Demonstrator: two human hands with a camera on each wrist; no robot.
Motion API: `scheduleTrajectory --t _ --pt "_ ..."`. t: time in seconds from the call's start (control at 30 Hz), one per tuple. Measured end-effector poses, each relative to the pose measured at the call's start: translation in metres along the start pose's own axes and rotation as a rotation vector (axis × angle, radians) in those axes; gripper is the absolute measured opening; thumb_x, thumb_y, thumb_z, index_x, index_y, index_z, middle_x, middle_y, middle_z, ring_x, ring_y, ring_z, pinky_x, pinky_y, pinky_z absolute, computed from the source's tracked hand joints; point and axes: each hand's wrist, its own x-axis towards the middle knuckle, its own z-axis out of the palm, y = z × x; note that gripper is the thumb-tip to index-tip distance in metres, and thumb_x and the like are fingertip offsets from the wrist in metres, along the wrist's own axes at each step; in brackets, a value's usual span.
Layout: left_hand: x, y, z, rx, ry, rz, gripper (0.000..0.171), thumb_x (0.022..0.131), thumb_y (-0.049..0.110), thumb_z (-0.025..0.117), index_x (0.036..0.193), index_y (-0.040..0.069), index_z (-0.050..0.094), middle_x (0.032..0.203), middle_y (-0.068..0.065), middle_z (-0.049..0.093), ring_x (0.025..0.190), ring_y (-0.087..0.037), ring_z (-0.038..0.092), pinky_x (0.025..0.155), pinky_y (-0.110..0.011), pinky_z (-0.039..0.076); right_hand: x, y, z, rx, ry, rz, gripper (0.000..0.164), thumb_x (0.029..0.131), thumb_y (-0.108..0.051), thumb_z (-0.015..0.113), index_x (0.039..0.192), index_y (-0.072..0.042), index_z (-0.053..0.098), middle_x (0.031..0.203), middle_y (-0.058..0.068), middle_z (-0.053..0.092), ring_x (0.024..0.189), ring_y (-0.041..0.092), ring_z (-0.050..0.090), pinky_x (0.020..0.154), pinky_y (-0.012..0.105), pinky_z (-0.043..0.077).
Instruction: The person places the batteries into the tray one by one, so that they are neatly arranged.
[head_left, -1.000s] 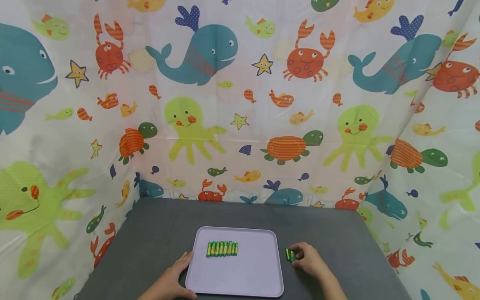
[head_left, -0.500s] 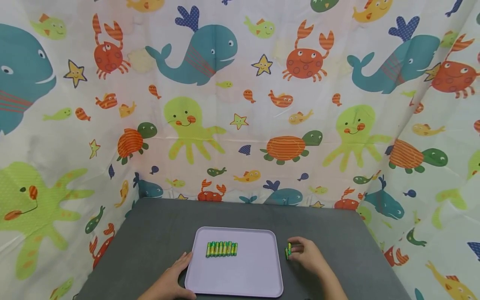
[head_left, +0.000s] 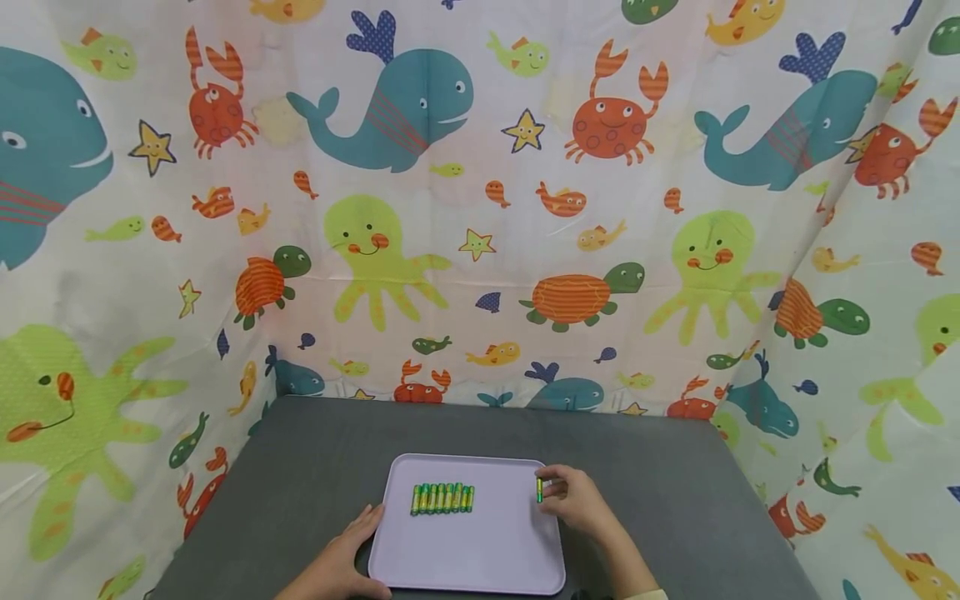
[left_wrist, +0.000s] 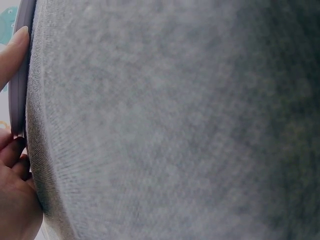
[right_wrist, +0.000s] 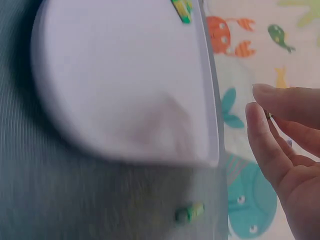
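My right hand (head_left: 576, 500) pinches a small green-and-yellow battery (head_left: 539, 490) upright between thumb and fingers, above the right rim of a pale lilac tray (head_left: 487, 554). In the right wrist view the fingers hide most of that battery. Another battery (right_wrist: 190, 212) lies on the table beside the tray; in the head view it is not visible. Several batteries (head_left: 442, 498) stand side by side in a row on the tray's upper left part. My left hand (head_left: 339, 557) rests against the tray's left side, fingers and thumb spread apart and touching the rim (left_wrist: 19, 95).
A dark grey cloth covers the table (head_left: 337, 442). Behind it and at both sides hangs a white curtain (head_left: 450, 325) printed with sea animals. The tray lies near the table's front.
My right hand picked up one of the two batteries beside the tray and carried it left and slightly away, over the tray's right rim. The left hand and the tray stayed put.
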Motion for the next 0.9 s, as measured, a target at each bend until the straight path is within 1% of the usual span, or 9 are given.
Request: scheduleTrajectory --t 0.2,0.37,0.43,0.5,0.6,0.67,0.77,0.9 --pt "0.0 0.0 -0.001 -0.007 -0.006 -0.011 0.123 0.068 0.046 0.091 0.16 0.003 0.021 0.165 -0.024 0.02 0.151 -0.051 0.013 0.107 -0.078 0.023 0.012 -0.01 0.029 0.014 -0.019 -0.056 0.046 0.078 0.001 0.079 0.121 0.007 0.065 0.117 0.021 0.069 0.097 0.036 0.07 0.069 0.028 0.057" --pt "-0.001 0.002 -0.001 -0.008 -0.007 -0.026 0.123 0.068 0.048 0.091 0.16 0.004 0.021 0.166 -0.024 0.021 0.152 -0.051 0.013 0.108 -0.077 0.023 0.023 -0.012 0.056 0.015 -0.017 -0.065 0.046 0.075 0.003 0.08 0.119 0.008 0.067 0.115 0.02 0.07 0.095 0.036 0.07 0.067 0.028 0.056" --pt "-0.002 0.003 -0.001 -0.008 -0.002 -0.035 0.125 0.066 0.048 0.091 0.16 0.004 0.022 0.165 -0.024 0.021 0.151 -0.051 0.014 0.109 -0.077 0.022 0.028 -0.01 0.066 0.02 -0.016 -0.063 0.045 0.074 0.005 0.08 0.117 0.007 0.067 0.113 0.02 0.07 0.092 0.034 0.071 0.067 0.028 0.056" --pt "-0.002 0.004 0.0 -0.003 0.005 -0.039 0.126 0.065 0.048 0.092 0.16 0.004 0.023 0.165 -0.025 0.02 0.151 -0.051 0.014 0.109 -0.077 0.022 0.031 -0.007 0.076 0.013 -0.018 -0.052 0.045 0.073 0.006 0.081 0.116 0.006 0.068 0.109 0.017 0.072 0.089 0.029 0.071 0.067 0.028 0.056" --pt "-0.003 0.003 0.002 0.001 0.011 -0.041 0.127 0.063 0.048 0.093 0.16 0.005 0.023 0.165 -0.025 0.02 0.151 -0.051 0.015 0.108 -0.077 0.023 0.036 -0.003 0.089 -0.001 -0.018 -0.034 0.045 0.071 0.006 0.082 0.114 0.003 0.07 0.097 0.013 0.073 0.082 0.019 0.069 0.065 0.028 0.055" --pt "-0.003 0.002 0.003 0.005 0.009 -0.032 0.127 0.064 0.048 0.093 0.16 0.005 0.023 0.165 -0.025 0.02 0.151 -0.051 0.015 0.109 -0.077 0.023 0.038 -0.001 0.096 -0.015 -0.012 -0.035 0.046 0.07 0.006 0.082 0.114 0.003 0.07 0.089 0.01 0.072 0.077 0.015 0.066 0.063 0.027 0.054" --pt "-0.003 0.0 0.004 0.0 0.008 -0.02 0.126 0.065 0.048 0.093 0.16 0.004 0.023 0.165 -0.024 0.02 0.151 -0.05 0.015 0.109 -0.076 0.023 0.039 -0.001 0.104 -0.024 0.007 -0.057 0.049 0.067 0.009 0.082 0.113 0.006 0.069 0.081 0.009 0.069 0.072 0.012 0.061 0.06 0.025 0.052" --pt "-0.004 0.001 0.006 -0.007 0.016 -0.02 0.126 0.065 0.048 0.092 0.16 0.005 0.022 0.166 -0.023 0.021 0.152 -0.05 0.014 0.109 -0.076 0.023 0.039 -0.005 0.108 -0.041 0.019 -0.059 0.052 0.065 0.011 0.081 0.115 0.007 0.068 0.079 0.009 0.066 0.069 0.011 0.057 0.058 0.023 0.05"
